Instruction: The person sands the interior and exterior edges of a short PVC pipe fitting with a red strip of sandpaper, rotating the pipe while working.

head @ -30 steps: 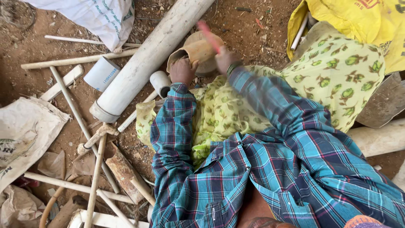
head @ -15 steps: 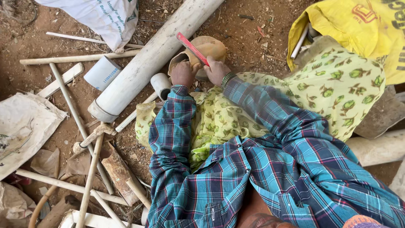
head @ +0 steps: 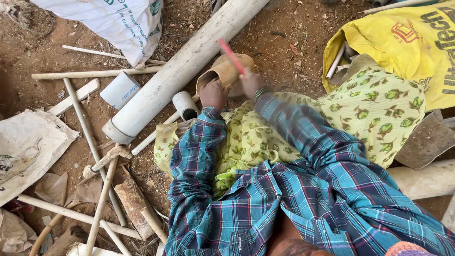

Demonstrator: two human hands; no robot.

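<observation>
2 hands work at a tan pipe fitting (head: 226,72) on the dirt ground (head: 42,52), just past the person's knees. Left hand (head: 214,94) is wrapped round the fitting's near open end, fingers curled over the rim & mostly hidden behind it. Right hand (head: 251,83) is closed on a thin red tool (head: 231,56), prob. a saw blade, tilted up-left across the fitting's top; motion blur makes its edge & exact contact pt hard to tell. Hands sit close, not touching. Fitting's far side & base are hidden by both hands. Plaid sleeves (head: 303,142) & yellow-green printed cloth (head: 369,109) cover the lap, hiding the ground below. Just left of the fitting lies a long white pipe (head: 180,71), its top end cut off by the frame, w/ a short grey pipe stub (head: 185,105) beside it & a white pipe piece (head: 119,90) further left. Thin pipes (head: 90,137) & sticks lie crossed at lower left, partly cut off at the bottom edge. White sack (head: 113,23) at top & yellow bag (head: 407,42) at top right both run out of frame; bag's contents can't be made out beyond 1 or 2 pipe ends.
</observation>
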